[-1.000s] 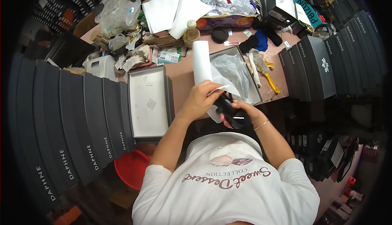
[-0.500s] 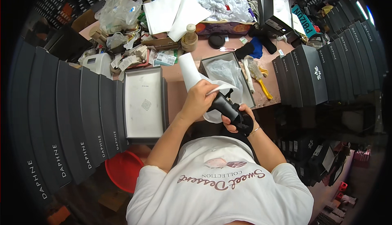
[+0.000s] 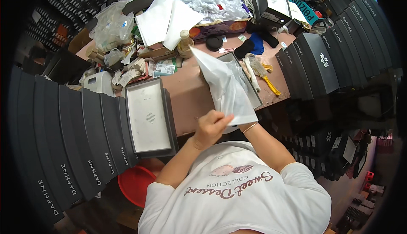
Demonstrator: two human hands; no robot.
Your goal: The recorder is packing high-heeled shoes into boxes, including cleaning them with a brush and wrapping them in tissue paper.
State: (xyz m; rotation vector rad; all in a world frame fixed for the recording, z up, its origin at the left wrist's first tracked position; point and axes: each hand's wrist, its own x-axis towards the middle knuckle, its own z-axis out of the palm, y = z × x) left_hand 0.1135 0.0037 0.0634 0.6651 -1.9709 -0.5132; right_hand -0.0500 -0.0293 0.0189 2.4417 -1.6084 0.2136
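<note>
At frame centre, the left hand [image 3: 210,128] pinched a white tissue-paper sheet [image 3: 227,89] raised above the open grey shoe box [image 3: 242,66]. The right hand was hidden behind the sheet, its grip impossible to tell. The wrapping appeared unfinished, and the white-lined grey box lid [image 3: 149,117] lay apart at left.

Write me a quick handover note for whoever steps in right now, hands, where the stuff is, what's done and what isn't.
Left hand: closed on the lower edge of the white tissue sheet, held up over the table edge.
Right hand: hidden behind the sheet; only the wrist with a thin bracelet shows.
Dark item seen in hand a moment ago is now covered by the sheet, so wrapping has started.
Open box with white lining sits empty on the left; a second open tray lies behind the sheet.
Left: finish wrapping; nothing is boxed yet.
</note>
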